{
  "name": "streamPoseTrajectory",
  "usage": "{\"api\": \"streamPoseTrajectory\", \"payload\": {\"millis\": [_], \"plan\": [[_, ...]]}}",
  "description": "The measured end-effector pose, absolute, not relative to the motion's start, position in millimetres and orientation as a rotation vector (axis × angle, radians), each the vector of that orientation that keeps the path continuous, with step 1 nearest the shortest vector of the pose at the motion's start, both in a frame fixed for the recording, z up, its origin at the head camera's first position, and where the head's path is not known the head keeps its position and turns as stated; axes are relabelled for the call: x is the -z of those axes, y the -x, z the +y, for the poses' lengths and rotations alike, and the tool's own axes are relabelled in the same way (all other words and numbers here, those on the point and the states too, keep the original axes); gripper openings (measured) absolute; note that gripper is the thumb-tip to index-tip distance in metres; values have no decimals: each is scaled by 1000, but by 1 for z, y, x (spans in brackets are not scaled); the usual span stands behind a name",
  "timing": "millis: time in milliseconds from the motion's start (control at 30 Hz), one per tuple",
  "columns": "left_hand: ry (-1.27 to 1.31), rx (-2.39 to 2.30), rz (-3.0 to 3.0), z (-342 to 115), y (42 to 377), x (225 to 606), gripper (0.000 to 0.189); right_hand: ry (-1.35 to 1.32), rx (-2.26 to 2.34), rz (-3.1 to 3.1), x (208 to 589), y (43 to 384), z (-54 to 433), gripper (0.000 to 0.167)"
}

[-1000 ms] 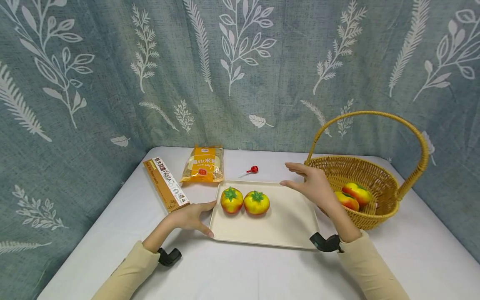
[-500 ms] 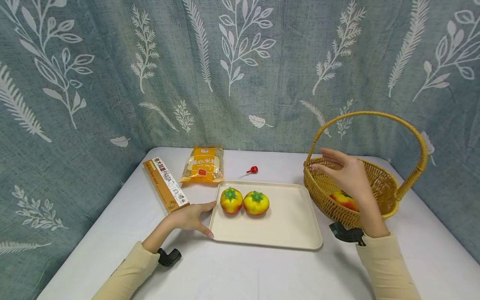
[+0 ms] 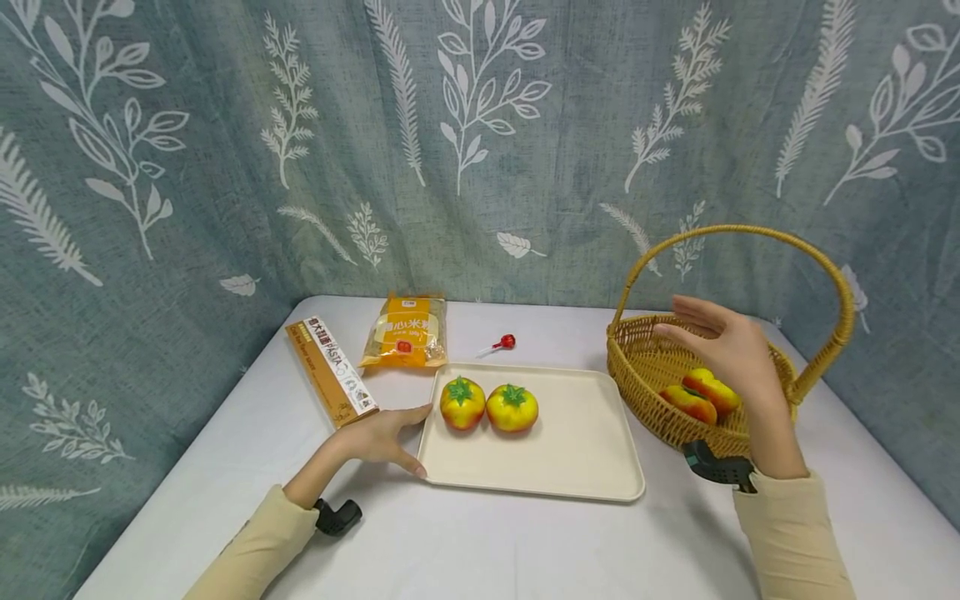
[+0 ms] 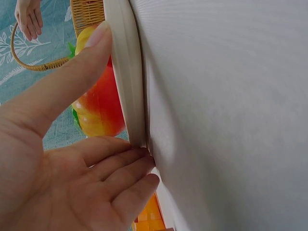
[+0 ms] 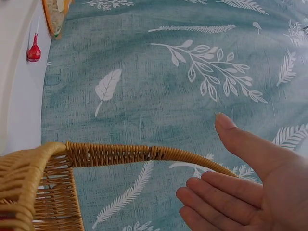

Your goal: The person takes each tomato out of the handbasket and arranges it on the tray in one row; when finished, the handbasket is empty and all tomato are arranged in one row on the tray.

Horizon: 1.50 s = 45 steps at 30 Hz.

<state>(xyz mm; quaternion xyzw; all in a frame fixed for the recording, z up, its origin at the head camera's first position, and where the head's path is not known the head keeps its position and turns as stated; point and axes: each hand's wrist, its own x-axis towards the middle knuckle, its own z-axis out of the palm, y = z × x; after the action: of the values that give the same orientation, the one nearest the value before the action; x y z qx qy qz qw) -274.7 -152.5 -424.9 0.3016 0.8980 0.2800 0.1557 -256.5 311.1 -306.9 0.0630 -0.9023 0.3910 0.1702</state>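
My left hand [image 3: 381, 435] rests at the left edge of a cream tray [image 3: 577, 442], thumb and fingers spread along its rim. In the left wrist view the thumb lies against the rim [image 4: 126, 72] and the fingertips touch the tray's corner. Two yellow-red toy persimmons [image 3: 462, 403] with green leaves sit side by side on the tray's left half. Over the wicker basket [image 3: 637, 400] hovers my right hand [image 3: 731, 350], holding nothing, its thumb apart from its straight fingers. Inside the basket lie more yellow-red fruits [image 3: 688, 403], partly hidden by the hand and wall.
A pasta box [image 3: 332, 371] lies left of the tray. Behind the tray are an orange food packet [image 3: 406, 332] and a red lollipop [image 3: 507, 341]. The basket's tall handle [image 3: 738, 228] arches above the right hand. A patterned curtain [image 3: 480, 150] hangs behind the table.
My right hand has moved right, from over the tray's right side to over the basket. The left hand stays at the tray's edge, and the persimmons on the tray have not moved.
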Motion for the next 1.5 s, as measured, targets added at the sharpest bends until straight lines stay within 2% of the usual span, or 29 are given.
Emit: {"api": "streamPoseTrajectory", "payload": {"millis": [200,433,600,833,1100,1500], "plan": [[-869,-823,2550,-150,274,427,102,-168,-1100,-2637,310,254,327,75],[-860,-808,2566,-151,273,425,102,-210,-1024,-2721,321,258,346,68],[-851,-811,2564,-152,273,424,103,-194,-1030,-2788,325,259,355,70],[-858,-806,2561,-152,273,425,102,-205,-1074,-2869,333,270,374,71],[-858,-808,2565,-153,274,425,102,-151,-885,-3047,339,287,395,79],[-860,-788,2573,-153,274,423,103,-123,-708,-3173,351,299,410,80]]}}
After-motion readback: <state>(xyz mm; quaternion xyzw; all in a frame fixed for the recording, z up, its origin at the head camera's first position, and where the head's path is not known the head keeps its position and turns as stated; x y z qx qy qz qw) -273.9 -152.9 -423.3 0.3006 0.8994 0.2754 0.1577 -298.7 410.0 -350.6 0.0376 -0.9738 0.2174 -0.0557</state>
